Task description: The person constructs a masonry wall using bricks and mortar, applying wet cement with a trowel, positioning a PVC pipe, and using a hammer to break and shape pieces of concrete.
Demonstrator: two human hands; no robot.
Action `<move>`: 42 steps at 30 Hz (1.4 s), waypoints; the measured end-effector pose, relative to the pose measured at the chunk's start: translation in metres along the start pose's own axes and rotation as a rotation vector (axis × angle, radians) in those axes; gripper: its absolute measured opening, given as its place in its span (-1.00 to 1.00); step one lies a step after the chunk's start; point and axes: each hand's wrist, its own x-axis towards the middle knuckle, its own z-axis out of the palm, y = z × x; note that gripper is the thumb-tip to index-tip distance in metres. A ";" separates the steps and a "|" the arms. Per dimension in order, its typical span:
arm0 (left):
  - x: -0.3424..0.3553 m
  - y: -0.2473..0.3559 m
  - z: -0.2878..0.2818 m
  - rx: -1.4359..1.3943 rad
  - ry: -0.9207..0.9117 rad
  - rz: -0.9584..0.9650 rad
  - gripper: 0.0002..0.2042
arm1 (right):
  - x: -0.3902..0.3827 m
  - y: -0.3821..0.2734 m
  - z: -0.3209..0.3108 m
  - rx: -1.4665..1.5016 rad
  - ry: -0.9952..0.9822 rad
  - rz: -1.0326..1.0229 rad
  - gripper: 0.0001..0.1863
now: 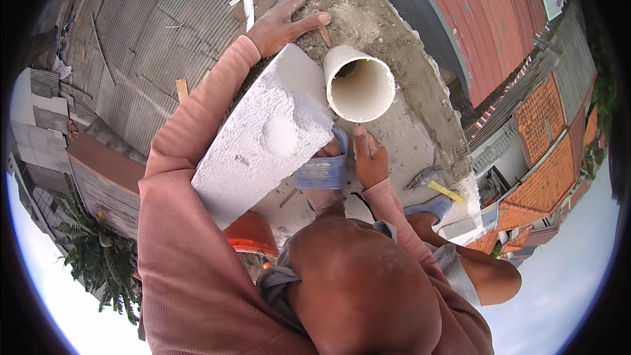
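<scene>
My left hand (289,23) is at the far end of the ledge, fingers stretched out and thumb apart, resting on wet grey mortar (374,16) by the far end of a white lightweight concrete block (266,138). The block is long, rough-faced and has a round hollow. Beside it a cream plastic pipe (361,102) points up, its open mouth toward me. My right hand (372,158) is just below the pipe's near rim, one finger extended toward it and the others partly bent. Nothing shows in that hand; whether the fingertip touches the pipe is unclear.
A trowel with a yellow handle (447,190) lies on the right of the ledge, near a blue sandal (430,209). An orange bucket (253,233) stands below the block. Beyond the ledge's edges are corrugated roofs (151,20) on the left and a red roof (486,20) on the right.
</scene>
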 end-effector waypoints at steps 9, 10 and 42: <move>0.001 -0.020 0.001 0.103 0.022 0.129 -0.19 | 0.008 -0.027 0.001 -0.054 0.148 -0.109 -0.63; 0.002 -0.017 0.003 -0.007 0.019 0.071 -0.21 | 0.013 -0.028 0.001 -0.095 0.136 -0.099 -0.62; -0.015 0.003 -0.005 0.201 0.263 0.413 -0.72 | 0.000 -0.019 -0.004 -0.081 0.107 -0.062 -0.60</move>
